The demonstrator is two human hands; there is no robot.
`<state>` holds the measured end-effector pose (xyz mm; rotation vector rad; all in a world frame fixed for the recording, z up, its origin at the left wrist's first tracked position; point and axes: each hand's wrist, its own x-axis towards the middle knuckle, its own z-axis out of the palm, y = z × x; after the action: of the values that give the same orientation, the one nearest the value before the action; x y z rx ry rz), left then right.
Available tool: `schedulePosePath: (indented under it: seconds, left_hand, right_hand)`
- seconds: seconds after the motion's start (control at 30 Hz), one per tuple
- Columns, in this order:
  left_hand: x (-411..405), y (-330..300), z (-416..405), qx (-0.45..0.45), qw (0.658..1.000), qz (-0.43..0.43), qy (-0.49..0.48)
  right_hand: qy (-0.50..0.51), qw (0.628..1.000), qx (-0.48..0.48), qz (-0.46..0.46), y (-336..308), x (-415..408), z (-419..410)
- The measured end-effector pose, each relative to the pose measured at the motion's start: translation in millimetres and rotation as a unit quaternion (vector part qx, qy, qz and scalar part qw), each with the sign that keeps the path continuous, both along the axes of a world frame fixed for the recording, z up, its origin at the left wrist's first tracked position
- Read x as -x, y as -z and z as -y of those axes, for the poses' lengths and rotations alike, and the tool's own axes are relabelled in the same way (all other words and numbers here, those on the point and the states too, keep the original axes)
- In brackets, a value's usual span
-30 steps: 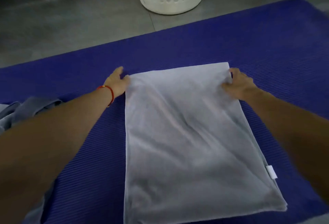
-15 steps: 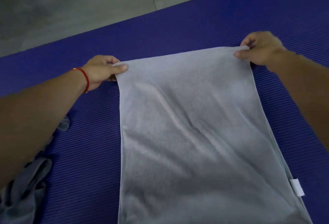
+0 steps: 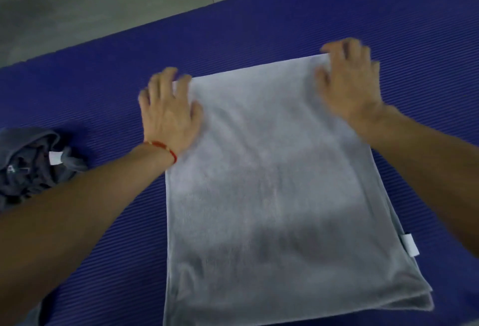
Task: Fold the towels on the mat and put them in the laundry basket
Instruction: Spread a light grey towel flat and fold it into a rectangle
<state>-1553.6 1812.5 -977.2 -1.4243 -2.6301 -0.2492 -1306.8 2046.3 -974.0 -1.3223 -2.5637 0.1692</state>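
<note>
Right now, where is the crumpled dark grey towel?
In the head view, the dark grey towel lies bunched on the blue mat at the left edge, left of the left forearm.

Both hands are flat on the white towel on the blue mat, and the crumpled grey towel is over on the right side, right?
Not quite. In the head view the crumpled grey towel lies on the left side. The rest holds: left hand and right hand lie flat on the white towel on the blue mat.
</note>
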Motion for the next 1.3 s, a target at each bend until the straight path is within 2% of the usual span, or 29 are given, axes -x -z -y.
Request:
schedulePosePath:
  seconds: [0.03, 0.1, 0.17, 0.27, 0.33, 0.4, 0.47, 0.57, 0.67, 0.8, 0.93, 1.2, 1.3]
  left_hand:
    - [-13, 7, 11, 0.036, 0.998, 0.006, 0.051]
    - [-29, 26, 27, 0.117, 0.988, 0.049, 0.083]
    - [-32, 41, 35, 0.173, 0.979, 0.072, 0.075]
    - [-33, 35, 33, 0.203, 0.974, 0.079, 0.057]
    - [-47, 21, 43, 0.185, 0.978, 0.066, 0.074]
    - [-77, 9, 68, 0.144, 0.979, 0.049, 0.133]
    - [-115, 8, 106, 0.128, 0.968, 0.047, 0.210]
    - [-159, 25, 162, 0.140, 0.944, 0.032, 0.297]
    - [-167, 35, 176, 0.181, 0.933, 0.017, 0.309]
    - [-169, 19, 167, 0.202, 0.923, 0.032, 0.327]
    - [-206, 17, 178, 0.183, 0.870, 0.054, 0.454]
    - [-220, 21, 183, 0.220, 0.869, 0.014, 0.444]
    - [-228, 19, 185, 0.222, 0.873, 0.018, 0.433]
  right_hand:
    - [-0.056, 0.997, -0.006, 0.048, 9, -7, 20]
    - [-0.118, 0.981, 0.042, 0.147, 28, -24, 43]
    - [-0.112, 0.970, 0.094, 0.192, 39, -32, 43]
    - [-0.079, 0.968, 0.096, 0.217, 29, -26, 45]
    - [-0.092, 0.969, 0.090, 0.210, 16, -25, 74]
    - [-0.154, 0.968, 0.085, 0.182, 9, -41, 121]
    - [-0.203, 0.961, 0.069, 0.174, 7, -76, 165]
    - [-0.218, 0.953, 0.050, 0.203, 19, -153, 198]
    - [-0.241, 0.944, 0.048, 0.219, 22, -208, 194]
    - [-0.243, 0.948, 0.082, 0.187, 12, -211, 197]
    - [-0.383, 0.908, 0.068, 0.155, 11, -230, 221]
    - [-0.464, 0.870, -0.002, 0.167, 12, -271, 210]
    - [-0.447, 0.884, 0.011, 0.140, 10, -276, 201]
